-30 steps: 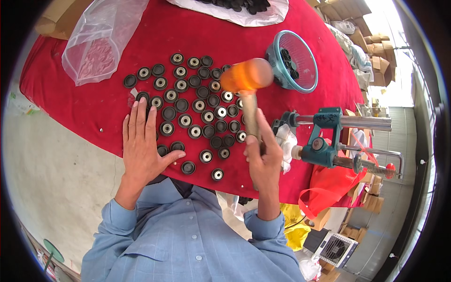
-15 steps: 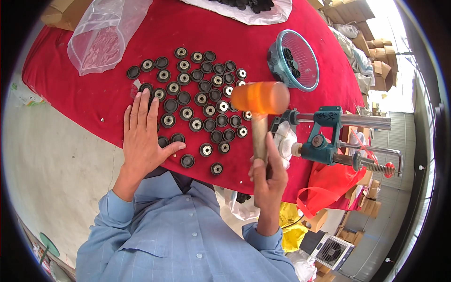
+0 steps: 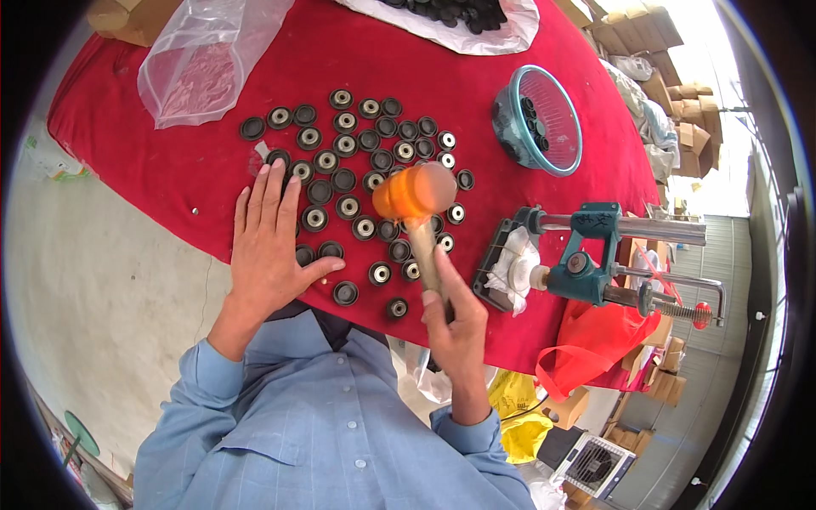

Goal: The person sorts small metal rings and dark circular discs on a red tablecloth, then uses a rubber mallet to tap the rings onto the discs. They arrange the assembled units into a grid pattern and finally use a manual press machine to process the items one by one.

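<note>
My right hand (image 3: 457, 327) is wrapped round the wooden handle of a mallet (image 3: 416, 192) with an orange head. The mallet's head is over the right part of a spread of small black round caps (image 3: 343, 180), hiding some of them. Several show a metal bearing (image 3: 348, 206) in the middle; others show plain black faces. Flat on the left edge of the spread lies my left hand (image 3: 269, 242), fingers stretched out and thumb apart, beside a cap (image 3: 278, 158) at its fingertips. What is under the palm is hidden.
Right of the caps stands a green hand press (image 3: 586, 255) with a white wrapped piece. Behind it is a blue plastic basket (image 3: 518, 140) with black parts. A clear bag (image 3: 200, 81) of pink pieces lies far left, a white sack (image 3: 510, 36) of black parts at the back.
The mallet and my right hand have moved left, away from the press and over the caps. My left hand stays flat in nearly the same place. The whole view has shifted slightly.
</note>
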Action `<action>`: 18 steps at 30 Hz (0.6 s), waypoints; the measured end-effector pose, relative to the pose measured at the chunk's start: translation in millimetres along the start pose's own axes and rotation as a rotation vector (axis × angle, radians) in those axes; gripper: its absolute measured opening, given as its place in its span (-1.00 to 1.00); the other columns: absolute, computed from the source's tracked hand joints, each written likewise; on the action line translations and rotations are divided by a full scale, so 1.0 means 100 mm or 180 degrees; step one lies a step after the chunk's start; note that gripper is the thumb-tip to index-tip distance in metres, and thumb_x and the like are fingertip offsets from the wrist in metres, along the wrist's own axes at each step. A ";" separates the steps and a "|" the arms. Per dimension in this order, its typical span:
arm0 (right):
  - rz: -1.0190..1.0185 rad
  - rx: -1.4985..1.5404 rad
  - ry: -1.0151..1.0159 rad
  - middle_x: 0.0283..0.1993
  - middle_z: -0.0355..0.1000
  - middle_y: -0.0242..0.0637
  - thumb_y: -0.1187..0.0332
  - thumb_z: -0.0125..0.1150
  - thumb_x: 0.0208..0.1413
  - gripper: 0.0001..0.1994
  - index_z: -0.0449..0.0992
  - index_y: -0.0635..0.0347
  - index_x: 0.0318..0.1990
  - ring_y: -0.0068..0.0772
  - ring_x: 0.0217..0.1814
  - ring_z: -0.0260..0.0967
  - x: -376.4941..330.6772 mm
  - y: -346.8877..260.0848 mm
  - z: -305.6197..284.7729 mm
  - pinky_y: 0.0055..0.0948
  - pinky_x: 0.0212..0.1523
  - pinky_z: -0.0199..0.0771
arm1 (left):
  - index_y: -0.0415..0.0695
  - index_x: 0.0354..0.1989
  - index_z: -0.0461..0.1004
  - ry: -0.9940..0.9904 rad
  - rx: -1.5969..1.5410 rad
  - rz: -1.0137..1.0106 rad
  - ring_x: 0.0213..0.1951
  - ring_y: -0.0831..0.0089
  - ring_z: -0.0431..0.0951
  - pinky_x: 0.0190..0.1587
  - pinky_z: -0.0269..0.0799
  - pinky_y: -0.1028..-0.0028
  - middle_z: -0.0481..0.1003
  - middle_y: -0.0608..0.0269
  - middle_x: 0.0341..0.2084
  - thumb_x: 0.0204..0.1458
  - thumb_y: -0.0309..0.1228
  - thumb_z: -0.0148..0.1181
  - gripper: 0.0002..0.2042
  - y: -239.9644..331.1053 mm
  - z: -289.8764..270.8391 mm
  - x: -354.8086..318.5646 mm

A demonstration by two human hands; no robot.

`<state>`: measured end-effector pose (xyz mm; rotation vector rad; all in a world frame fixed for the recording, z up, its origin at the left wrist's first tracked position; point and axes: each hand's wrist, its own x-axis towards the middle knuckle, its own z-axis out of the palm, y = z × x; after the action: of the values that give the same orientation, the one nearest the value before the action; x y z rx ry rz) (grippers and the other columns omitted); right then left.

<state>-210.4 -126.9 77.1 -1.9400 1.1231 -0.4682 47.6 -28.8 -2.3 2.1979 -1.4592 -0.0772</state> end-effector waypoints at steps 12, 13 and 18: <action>-0.0170 0.0084 0.0067 0.12 0.64 -0.01 0.62 0.21 0.31 -0.37 0.38 0.21 0.55 -0.38 -0.09 0.60 0.34 -0.13 0.08 -0.38 0.01 0.61 | -0.29 0.58 0.15 0.0009 -0.0130 0.0011 0.65 -0.12 0.01 0.60 -0.05 -0.18 0.03 -0.15 0.65 -0.11 0.34 0.48 0.22 0.00 -0.03 -0.03; -0.0134 0.0239 0.0154 0.13 0.64 -0.02 0.62 0.19 0.32 -0.37 0.37 0.22 0.55 -0.42 -0.11 0.59 0.29 -0.16 0.11 -0.40 -0.01 0.61 | -0.27 0.59 0.14 0.0027 -0.0166 -0.0016 0.65 -0.13 0.01 0.61 -0.07 -0.17 0.03 -0.15 0.65 -0.10 0.34 0.48 0.21 -0.01 -0.04 -0.04; -0.0262 0.0827 0.0162 0.07 0.64 -0.11 0.58 0.22 0.31 -0.35 0.33 0.26 0.56 -0.59 -0.20 0.56 0.13 -0.42 0.29 -0.51 -0.12 0.60 | -0.28 0.49 0.30 0.0718 -0.0498 0.0264 0.55 -0.21 0.18 0.56 0.05 -0.13 0.23 -0.18 0.54 0.19 0.03 0.36 -0.18 -0.09 -0.05 -0.09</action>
<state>-161.7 -112.6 92.9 -1.7592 0.9646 -0.6770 52.8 -16.2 -4.2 1.9498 -1.3678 0.0797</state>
